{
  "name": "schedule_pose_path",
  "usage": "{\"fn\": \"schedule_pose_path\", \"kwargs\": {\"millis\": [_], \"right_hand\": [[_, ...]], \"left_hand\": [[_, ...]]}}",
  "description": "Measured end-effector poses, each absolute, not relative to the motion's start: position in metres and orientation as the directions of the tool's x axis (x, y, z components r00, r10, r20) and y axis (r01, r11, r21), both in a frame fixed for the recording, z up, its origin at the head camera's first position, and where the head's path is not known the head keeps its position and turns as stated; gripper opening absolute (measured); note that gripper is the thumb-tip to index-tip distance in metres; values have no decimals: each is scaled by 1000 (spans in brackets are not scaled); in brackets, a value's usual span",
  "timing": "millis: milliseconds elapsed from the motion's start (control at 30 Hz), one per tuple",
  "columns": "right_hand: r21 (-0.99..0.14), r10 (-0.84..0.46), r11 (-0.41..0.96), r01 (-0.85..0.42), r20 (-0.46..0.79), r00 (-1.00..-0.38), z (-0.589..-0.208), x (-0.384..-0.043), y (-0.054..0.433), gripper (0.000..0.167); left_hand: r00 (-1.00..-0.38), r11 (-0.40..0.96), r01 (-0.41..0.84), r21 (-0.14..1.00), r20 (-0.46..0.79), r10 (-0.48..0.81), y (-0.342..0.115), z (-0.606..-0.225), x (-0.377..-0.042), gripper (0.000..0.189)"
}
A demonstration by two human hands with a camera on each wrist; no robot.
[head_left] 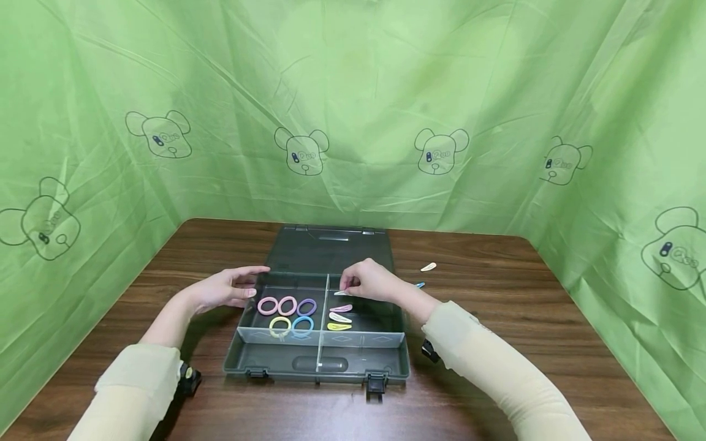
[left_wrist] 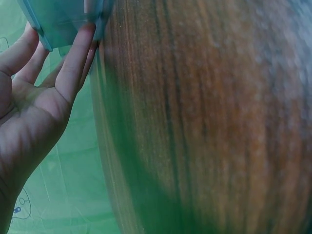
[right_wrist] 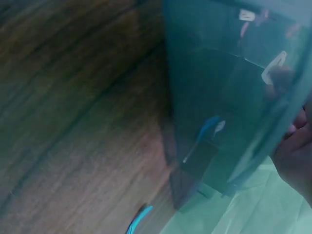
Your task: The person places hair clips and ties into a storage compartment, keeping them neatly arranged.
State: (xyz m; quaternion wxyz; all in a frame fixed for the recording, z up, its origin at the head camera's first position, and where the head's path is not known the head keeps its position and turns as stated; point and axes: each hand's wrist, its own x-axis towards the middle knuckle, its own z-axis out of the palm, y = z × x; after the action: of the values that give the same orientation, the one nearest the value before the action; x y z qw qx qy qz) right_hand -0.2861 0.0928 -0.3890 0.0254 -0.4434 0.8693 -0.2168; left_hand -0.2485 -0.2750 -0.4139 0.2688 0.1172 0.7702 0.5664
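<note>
A grey see-through storage box (head_left: 276,365) lies with its lid (head_left: 331,251) folded back on the table. My left hand (head_left: 227,288) rests against the box's left side, fingers fairly straight, and the left wrist view shows its fingertips at the box wall. Over the right compartment, my right hand (head_left: 371,280) pinches a white snap hair clip (head_left: 340,293), which appears through the plastic in the right wrist view. Below it lie a pink hair clip (head_left: 341,308), a white one (head_left: 339,318) and a yellow one (head_left: 339,326). Several hair ties, including a purple one (head_left: 306,307), sit in the left compartment.
To the right of the box, a pale hair clip (head_left: 428,267) and a blue hair clip (head_left: 420,285) lie on the wooden table (head_left: 496,318). A clear divider (head_left: 325,306) splits the box. Green cloth (head_left: 353,73) hangs around the table's back and sides.
</note>
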Motion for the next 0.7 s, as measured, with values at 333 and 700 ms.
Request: {"fn": "schedule_pose_path", "kwargs": {"millis": [333, 700], "right_hand": [[-272, -800, 557, -785, 78, -594, -394, -282, 85, 6], [-310, -784, 592, -744, -9, -621, -404, -283, 83, 5]], "left_hand": [[-832, 329, -129, 935, -282, 477, -275, -412, -247, 61], [-831, 327, -130, 936, -283, 478, -274, -413, -247, 61]]}}
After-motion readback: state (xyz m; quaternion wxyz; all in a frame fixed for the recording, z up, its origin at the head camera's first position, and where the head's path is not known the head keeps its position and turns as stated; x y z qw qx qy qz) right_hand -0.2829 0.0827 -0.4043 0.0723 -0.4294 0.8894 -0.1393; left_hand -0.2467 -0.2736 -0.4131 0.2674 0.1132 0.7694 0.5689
